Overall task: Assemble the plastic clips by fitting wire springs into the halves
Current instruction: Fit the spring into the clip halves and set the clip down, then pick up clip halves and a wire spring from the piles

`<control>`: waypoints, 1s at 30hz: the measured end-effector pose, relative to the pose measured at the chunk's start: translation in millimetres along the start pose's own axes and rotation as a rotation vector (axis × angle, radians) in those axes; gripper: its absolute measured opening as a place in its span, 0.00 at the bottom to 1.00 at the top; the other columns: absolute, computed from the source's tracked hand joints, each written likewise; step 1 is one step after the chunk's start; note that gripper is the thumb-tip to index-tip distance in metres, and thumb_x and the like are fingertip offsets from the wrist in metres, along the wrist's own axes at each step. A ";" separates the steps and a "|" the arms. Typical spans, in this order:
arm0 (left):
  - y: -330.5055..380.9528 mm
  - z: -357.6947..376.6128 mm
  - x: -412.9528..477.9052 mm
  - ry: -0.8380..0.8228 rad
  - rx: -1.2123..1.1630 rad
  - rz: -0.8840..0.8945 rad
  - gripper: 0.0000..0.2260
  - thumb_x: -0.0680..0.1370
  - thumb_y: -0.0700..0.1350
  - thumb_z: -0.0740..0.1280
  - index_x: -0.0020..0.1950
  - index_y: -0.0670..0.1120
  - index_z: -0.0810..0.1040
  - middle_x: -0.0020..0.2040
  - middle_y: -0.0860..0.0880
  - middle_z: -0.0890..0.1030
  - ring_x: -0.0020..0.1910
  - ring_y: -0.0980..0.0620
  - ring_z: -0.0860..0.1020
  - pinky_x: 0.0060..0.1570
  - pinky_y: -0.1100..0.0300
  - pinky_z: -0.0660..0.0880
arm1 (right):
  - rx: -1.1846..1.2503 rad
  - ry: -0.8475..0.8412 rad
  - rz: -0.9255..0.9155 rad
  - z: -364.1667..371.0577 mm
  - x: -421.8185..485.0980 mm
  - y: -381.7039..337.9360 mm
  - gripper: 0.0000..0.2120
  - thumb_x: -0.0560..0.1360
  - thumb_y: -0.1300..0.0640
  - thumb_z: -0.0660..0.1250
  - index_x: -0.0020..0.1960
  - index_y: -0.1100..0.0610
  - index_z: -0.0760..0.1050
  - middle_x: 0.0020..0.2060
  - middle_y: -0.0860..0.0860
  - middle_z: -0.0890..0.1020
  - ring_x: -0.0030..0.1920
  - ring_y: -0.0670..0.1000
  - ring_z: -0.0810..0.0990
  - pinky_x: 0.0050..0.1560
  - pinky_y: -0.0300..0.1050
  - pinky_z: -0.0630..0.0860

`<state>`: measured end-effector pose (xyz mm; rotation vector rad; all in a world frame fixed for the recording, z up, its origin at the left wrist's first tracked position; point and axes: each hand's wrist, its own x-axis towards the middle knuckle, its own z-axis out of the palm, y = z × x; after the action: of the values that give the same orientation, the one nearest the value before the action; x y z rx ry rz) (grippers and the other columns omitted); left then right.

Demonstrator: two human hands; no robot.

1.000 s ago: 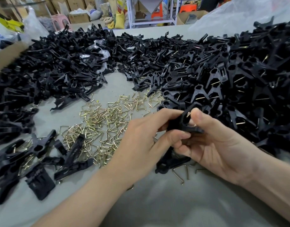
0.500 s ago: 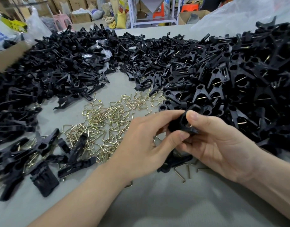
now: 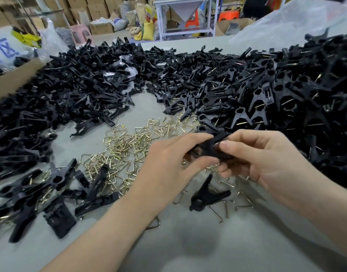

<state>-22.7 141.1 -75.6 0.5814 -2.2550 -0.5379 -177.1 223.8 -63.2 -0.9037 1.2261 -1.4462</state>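
Both hands hold one black plastic clip (image 3: 212, 148) just above the grey table. My left hand (image 3: 168, 165) pinches its left end between thumb and fingers. My right hand (image 3: 263, 161) grips its right end, fingers curled round it; most of the clip is hidden between them. A heap of brass wire springs (image 3: 125, 152) lies to the left of my hands. An assembled black clip (image 3: 206, 197) lies on the table right below my hands, with a few loose springs (image 3: 219, 211) beside it.
Loose black clip halves (image 3: 74, 95) fill the left and back of the table (image 3: 188, 248). A tall heap of assembled clips (image 3: 286, 99) rises at the right. Several clips and halves (image 3: 51, 193) lie at the near left. A cardboard edge (image 3: 13, 79) sits far left.
The hands have lifted slightly and turned the clip between them. The clip lying on the table below, half hidden before, now shows in full.
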 end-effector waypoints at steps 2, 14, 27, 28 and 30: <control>0.2 -1.0 0.0 0.001 -0.048 -0.022 0.13 0.72 0.48 0.73 0.55 0.48 0.83 0.40 0.56 0.84 0.38 0.61 0.80 0.42 0.70 0.75 | -0.045 0.031 -0.071 0.1 -1.0 -0.3 0.07 0.65 0.59 0.69 0.36 0.64 0.81 0.31 0.60 0.82 0.28 0.52 0.79 0.28 0.38 0.76; -31.7 -28.4 12.1 0.217 -0.247 -0.302 0.15 0.74 0.39 0.71 0.51 0.57 0.73 0.47 0.60 0.83 0.44 0.63 0.81 0.44 0.70 0.75 | -0.560 0.304 -0.302 0.1 -1.6 -0.6 0.12 0.73 0.63 0.70 0.44 0.46 0.83 0.33 0.47 0.85 0.31 0.47 0.82 0.33 0.34 0.78; -42.7 -57.3 9.9 0.265 -0.111 -0.591 0.06 0.75 0.47 0.71 0.47 0.54 0.74 0.43 0.54 0.81 0.34 0.63 0.77 0.31 0.71 0.72 | -0.590 0.166 -0.293 4.9 -3.5 7.8 0.10 0.72 0.63 0.70 0.36 0.50 0.81 0.28 0.52 0.82 0.25 0.48 0.78 0.28 0.34 0.74; -41.0 -51.6 7.3 0.132 -0.072 -0.577 0.07 0.75 0.48 0.71 0.46 0.55 0.73 0.43 0.55 0.81 0.31 0.64 0.77 0.28 0.72 0.70 | -0.565 0.130 -0.269 5.9 -3.2 7.3 0.10 0.72 0.64 0.70 0.35 0.52 0.81 0.28 0.54 0.82 0.25 0.49 0.79 0.28 0.33 0.74; -41.9 -46.8 8.1 0.041 0.019 -0.526 0.07 0.74 0.48 0.71 0.45 0.56 0.73 0.43 0.56 0.82 0.30 0.64 0.76 0.25 0.72 0.68 | -0.449 0.115 -0.214 4.6 -1.7 7.8 0.07 0.71 0.66 0.71 0.36 0.57 0.81 0.28 0.56 0.82 0.26 0.49 0.80 0.27 0.32 0.74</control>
<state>16.9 93.3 -63.4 1.1969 -2.0620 -0.7497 -170.7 224.4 -69.7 -1.2997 1.6180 -1.4277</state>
